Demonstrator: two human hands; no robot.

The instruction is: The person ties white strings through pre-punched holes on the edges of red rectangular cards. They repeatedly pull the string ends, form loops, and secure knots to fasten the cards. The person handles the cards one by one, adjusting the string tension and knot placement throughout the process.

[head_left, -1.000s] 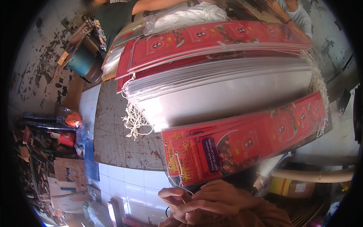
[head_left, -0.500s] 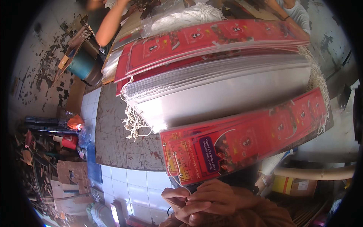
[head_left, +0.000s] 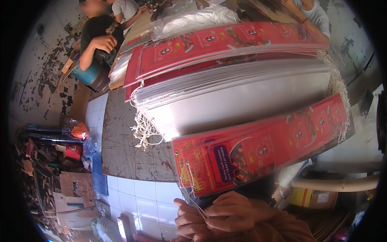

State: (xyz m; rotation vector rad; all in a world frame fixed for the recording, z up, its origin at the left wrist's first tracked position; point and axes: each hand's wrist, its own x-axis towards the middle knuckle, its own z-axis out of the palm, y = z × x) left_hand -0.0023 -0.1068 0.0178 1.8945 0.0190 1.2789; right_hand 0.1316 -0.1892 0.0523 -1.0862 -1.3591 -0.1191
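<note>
Low in the picture, my left hand [head_left: 188,221] and my right hand [head_left: 233,213] are close together, fingers curled in on a thin white cord [head_left: 196,205]. The cord runs up to eyelets at the left end of a long red printed plastic banner [head_left: 250,157]. This banner lies slanted along the near side of the table, on top of similar sheets. Both hands are just below its lower left corner. My right fingertips pinch the cord; my left fingers are folded, partly hidden at the fingertips.
Behind the banner stands a stack of white-backed plastic sheets [head_left: 242,97] with knotted cords [head_left: 145,131] at the ends. Farther back lie more red banners [head_left: 225,40] and a white cord bundle [head_left: 201,19]. The scratched table [head_left: 129,149] edge is at left. Other people are at the far side.
My hands have moved slightly apart and the cord between them and the banner now shows longer. At the far left, a person in a dark shirt has come into view.
</note>
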